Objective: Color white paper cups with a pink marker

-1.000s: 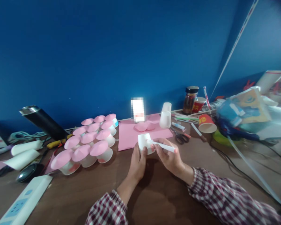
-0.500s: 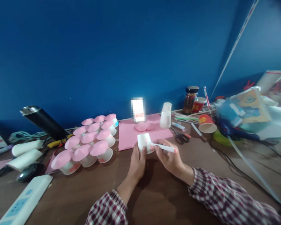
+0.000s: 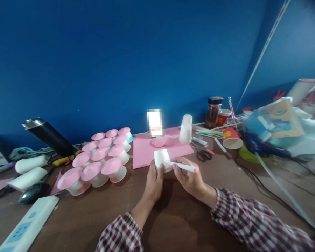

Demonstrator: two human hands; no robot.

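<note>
My left hand (image 3: 154, 182) holds a small white paper cup (image 3: 161, 158) just above the brown table (image 3: 76, 217), thumb pressed on its side. My right hand (image 3: 189, 178) grips a white marker with a pink end (image 3: 181, 166), its tip touching the cup's side. Both sleeves are red-and-white check. Behind the cup lies a pink paper sheet (image 3: 147, 148) with pink paper circles (image 3: 162, 141) on it.
Several white cups topped with pink cones (image 3: 99, 161) stand at the left. Beyond them: a black flask (image 3: 48, 136), rolled white paper (image 3: 28, 171), a power strip (image 3: 26, 225). Right side: stacked plastic cups (image 3: 186, 130), scissors (image 3: 202, 153), a red cup (image 3: 231, 138), a jar (image 3: 213, 112), pens, cables, bags.
The cup has been turned slightly in my left hand and the marker has shifted a little along its side. Nothing else on the table moved.
</note>
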